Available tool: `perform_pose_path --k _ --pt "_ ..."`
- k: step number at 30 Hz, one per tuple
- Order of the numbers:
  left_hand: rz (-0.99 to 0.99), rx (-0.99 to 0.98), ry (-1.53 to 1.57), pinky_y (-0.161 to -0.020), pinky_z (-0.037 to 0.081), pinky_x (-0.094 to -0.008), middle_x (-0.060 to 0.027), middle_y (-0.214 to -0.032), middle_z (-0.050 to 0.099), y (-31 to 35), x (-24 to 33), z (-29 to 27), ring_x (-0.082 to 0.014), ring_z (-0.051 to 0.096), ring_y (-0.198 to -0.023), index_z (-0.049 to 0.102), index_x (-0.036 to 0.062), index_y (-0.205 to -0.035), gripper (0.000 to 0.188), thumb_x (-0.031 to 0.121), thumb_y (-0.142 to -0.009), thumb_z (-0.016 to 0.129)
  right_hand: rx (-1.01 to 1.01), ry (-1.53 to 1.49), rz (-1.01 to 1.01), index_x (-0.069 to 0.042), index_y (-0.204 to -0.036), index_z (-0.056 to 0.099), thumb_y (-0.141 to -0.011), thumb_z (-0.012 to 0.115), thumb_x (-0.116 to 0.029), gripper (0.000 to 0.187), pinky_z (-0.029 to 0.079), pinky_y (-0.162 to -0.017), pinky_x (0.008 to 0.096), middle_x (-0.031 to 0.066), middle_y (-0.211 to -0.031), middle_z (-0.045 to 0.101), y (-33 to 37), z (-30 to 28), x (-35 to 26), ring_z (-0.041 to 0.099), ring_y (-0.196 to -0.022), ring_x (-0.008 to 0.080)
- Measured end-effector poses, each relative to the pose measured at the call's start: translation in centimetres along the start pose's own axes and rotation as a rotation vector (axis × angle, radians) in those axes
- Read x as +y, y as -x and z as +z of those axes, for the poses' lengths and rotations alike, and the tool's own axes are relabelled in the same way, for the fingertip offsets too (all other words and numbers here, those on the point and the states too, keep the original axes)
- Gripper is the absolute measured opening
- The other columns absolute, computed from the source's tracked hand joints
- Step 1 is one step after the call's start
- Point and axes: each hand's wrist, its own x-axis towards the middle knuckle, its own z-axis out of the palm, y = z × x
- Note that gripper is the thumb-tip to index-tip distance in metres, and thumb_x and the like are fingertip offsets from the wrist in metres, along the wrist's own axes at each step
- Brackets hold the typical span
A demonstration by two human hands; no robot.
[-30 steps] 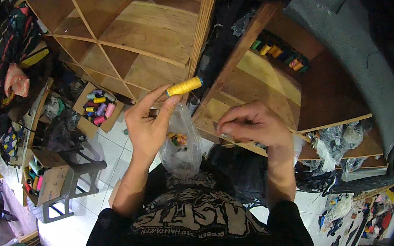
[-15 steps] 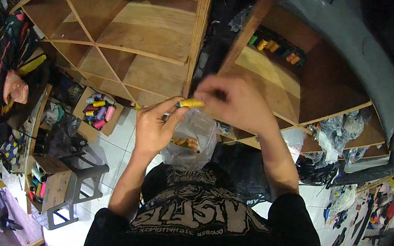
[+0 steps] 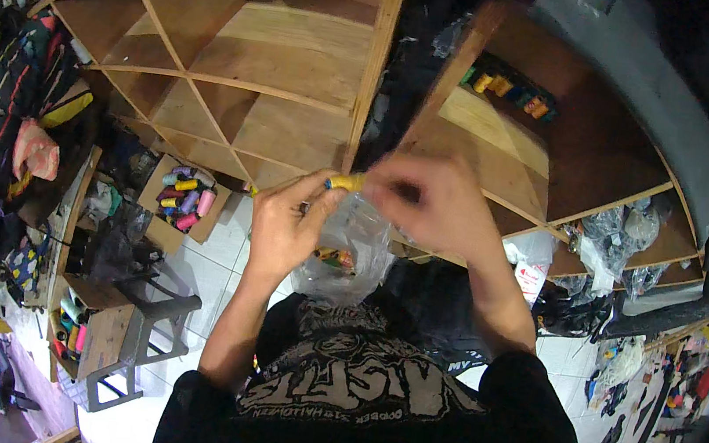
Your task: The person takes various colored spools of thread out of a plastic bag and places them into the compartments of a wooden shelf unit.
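Observation:
Between the thumb and fingers of my left hand (image 3: pixel 288 218) is a small spool of yellow thread (image 3: pixel 344 182), lying nearly level with a blue end toward the palm. My right hand (image 3: pixel 428 197) is curled at the spool's other end, fingers drawn together and blurred by motion. Whatever its fingertips pinch is too small or hidden to make out. Below both hands, a clear plastic bag (image 3: pixel 358 266) rests in front of my body, with several yellow, orange and green spools (image 3: pixel 334 258) inside.
Wooden shelving (image 3: pixel 285 67) with square compartments stands ahead. Another wooden shelf (image 3: pixel 496 146) on the right bears a row of spools (image 3: pixel 512 92). At left, a carton (image 3: pixel 160 233) holds coloured spools, near a grey plastic stool (image 3: pixel 162 313). Plastic bags (image 3: pixel 637 230) fill the right lower shelf.
My right hand has shifted closer, and its fingers now overlap the spool's right end. The left hand keeps its grip on the spool. The whole view has swung slightly.

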Motion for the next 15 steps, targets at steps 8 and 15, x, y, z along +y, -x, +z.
perform_pose_path --k 8,15 --pt "-0.016 -0.109 0.16 -0.061 0.047 -0.0251 -0.0132 -0.075 0.065 -0.4 1.6 -1.9 -0.0135 0.061 -0.065 0.063 -0.0023 -0.099 0.023 0.007 -0.078 0.064 0.001 -0.008 0.145 -0.004 -0.088 0.066 -0.077 0.061 -0.023 0.022 0.049 -0.066 0.0379 0.0151 -0.076 0.064 -2.3 1.5 4.8 0.062 -0.07 0.0312" --pt "-0.165 -0.038 -0.046 -0.067 0.049 -0.0325 -0.022 -0.08 0.064 -1.7 0.5 -2.2 -0.0249 0.067 -0.076 0.065 0.0024 -0.099 0.026 0.016 -0.077 0.067 -0.117 -0.057 0.108 -0.006 -0.084 0.068 -0.073 0.068 -0.035 0.031 0.044 -0.085 0.0383 0.0152 -0.075 0.065 -0.5 0.5 -1.6 0.064 -0.077 0.0294"
